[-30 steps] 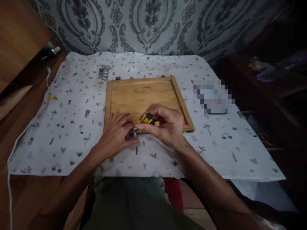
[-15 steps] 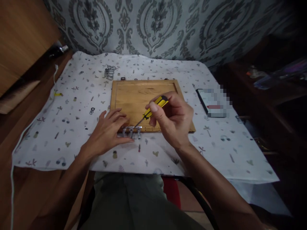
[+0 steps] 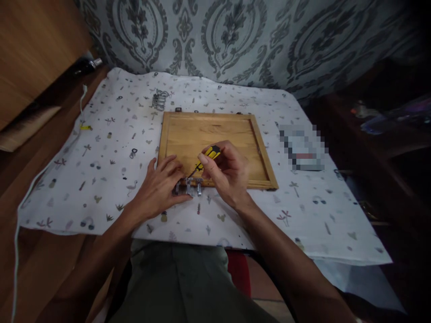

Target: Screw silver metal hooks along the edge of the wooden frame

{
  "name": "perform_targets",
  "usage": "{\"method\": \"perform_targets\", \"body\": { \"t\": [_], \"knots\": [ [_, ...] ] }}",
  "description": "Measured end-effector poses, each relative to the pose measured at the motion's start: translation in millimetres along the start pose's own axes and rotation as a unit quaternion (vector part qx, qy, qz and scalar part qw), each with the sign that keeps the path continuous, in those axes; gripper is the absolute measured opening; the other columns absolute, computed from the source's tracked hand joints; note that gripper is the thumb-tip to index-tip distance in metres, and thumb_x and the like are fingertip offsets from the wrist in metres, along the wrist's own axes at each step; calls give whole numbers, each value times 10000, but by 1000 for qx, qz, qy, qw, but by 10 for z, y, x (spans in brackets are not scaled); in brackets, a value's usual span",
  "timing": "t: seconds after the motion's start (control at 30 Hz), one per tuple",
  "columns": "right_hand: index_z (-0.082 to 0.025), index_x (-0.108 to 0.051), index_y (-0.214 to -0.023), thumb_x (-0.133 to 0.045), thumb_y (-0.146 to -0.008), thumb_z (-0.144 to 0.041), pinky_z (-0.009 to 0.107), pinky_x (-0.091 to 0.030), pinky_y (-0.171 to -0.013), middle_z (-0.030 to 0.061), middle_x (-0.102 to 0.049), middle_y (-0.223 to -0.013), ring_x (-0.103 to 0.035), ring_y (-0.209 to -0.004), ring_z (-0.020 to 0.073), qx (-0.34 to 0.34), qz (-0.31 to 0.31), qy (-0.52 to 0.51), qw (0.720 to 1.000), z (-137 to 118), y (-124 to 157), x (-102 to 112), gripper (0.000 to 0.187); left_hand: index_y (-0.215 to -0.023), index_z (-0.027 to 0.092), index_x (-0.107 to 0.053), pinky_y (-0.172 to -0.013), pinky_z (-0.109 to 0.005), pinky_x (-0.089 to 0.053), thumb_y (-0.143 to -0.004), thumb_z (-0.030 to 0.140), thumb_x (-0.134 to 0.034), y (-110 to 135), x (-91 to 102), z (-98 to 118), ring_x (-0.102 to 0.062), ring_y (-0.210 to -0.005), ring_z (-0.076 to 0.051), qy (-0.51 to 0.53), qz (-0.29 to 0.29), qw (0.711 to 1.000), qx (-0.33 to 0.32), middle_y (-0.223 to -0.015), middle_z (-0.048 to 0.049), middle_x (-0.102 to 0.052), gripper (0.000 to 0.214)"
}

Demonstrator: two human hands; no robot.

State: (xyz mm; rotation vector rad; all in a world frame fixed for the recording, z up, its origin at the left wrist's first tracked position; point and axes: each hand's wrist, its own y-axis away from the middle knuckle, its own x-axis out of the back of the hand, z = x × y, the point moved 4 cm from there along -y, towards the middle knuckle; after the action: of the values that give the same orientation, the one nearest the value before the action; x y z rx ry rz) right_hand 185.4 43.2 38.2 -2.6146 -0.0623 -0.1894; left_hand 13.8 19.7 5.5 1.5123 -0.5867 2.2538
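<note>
A yellow-and-black screwdriver (image 3: 209,154) is pinched in my right hand (image 3: 230,172), tilted with its shaft down and to the left. Its tip meets the metal hook rail (image 3: 199,180) at the near edge of a framed wooden board (image 3: 215,130). Several hooks of this rail hang over that edge. My left hand (image 3: 164,181) grips the rail's left part against the board, fingers on top and thumb along the front of the hooks. The fingers cover the rail's left end.
Coiled metal pieces (image 3: 160,99) lie behind the board to the left. A blurred-out phone (image 3: 305,150) rests to the right on the patterned tablecloth (image 3: 128,134). A white cable (image 3: 37,179) runs down the left side. A patterned curtain (image 3: 188,40) hangs behind the table.
My right hand and the screwdriver have come down and left, closer to the rail. My left hand keeps its place on the rail. The whole view has shifted slightly.
</note>
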Motion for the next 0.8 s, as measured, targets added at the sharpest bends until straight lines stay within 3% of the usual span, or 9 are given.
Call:
{"method": "perform_targets", "body": {
  "t": [0.37, 0.8],
  "knots": [
    [-232, -573, -853, -722, -917, -402, 242, -425, -492, -55, -530, -692, -488, -548, 84, -12, 0, 13, 1000, 4, 7, 25, 235, -1093, 201, -689, -1164, -726, -250, -871, 558, -747, -10, -2, 0, -357, -1479, -410, 11, -9, 1000, 2, -1361, -135, -627, 425],
    [-237, -580, -838, -760, -890, -398, 236, -412, -502, -53, -527, -692, -500, -572, 95, -1, -31, 27, 999, -60, -1, -31, 247, -1181, 209, -689, -1138, -640, -312, -841, 522, -800, -36, -1, 14, -402, -1452, -392, -1, -11, 1000, 4, -1392, -135, -629, 475]
  ]
}}
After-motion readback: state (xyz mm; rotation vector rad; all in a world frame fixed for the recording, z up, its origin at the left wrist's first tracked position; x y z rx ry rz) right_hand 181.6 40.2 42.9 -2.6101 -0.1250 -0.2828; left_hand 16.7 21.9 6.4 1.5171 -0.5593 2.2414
